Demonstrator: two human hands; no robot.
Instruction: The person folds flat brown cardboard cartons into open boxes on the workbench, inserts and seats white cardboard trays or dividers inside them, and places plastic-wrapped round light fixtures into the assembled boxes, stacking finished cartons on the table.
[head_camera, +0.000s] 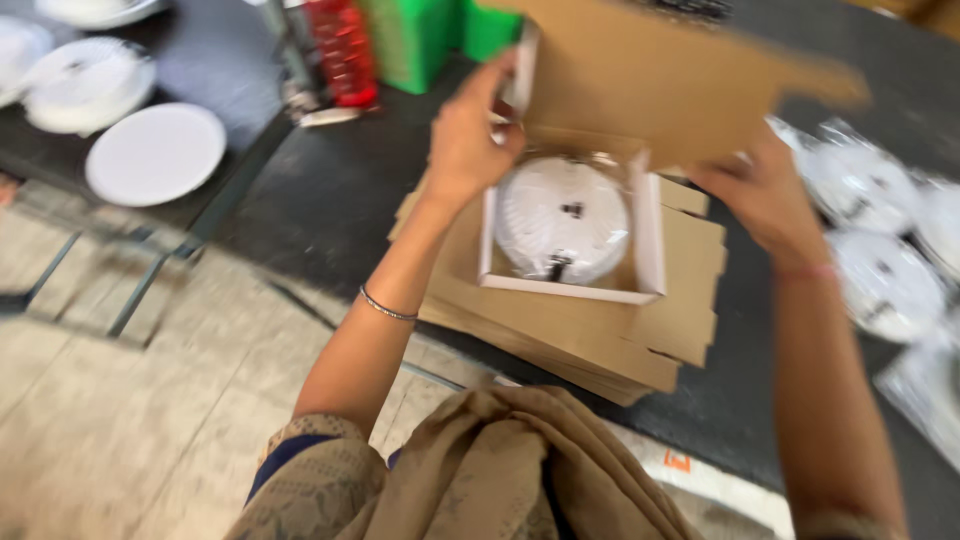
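Left hand (468, 140) pinching the left edge of the raised cardboard lid (650, 70), fingers closed on it at about 11 o'clock of the open box (570, 290). Right hand (762, 195) at 2 o'clock, gripping the lid's right side, fingertips hidden behind the flap, so exact hold impossible to tell. Inside the box, a round white disc-shaped fixture (562, 215) in clear wrap, lying flat and centred. Beneath, a stack of flat cardboard blanks (660, 340) on the dark table (330, 200). More wrapped white discs (880, 280) at 3 o'clock, bare ones (155, 152) at 10 o'clock. Best done by lowering both sides evenly, keeping side tabs clear of the wrap, box steady on the stack.
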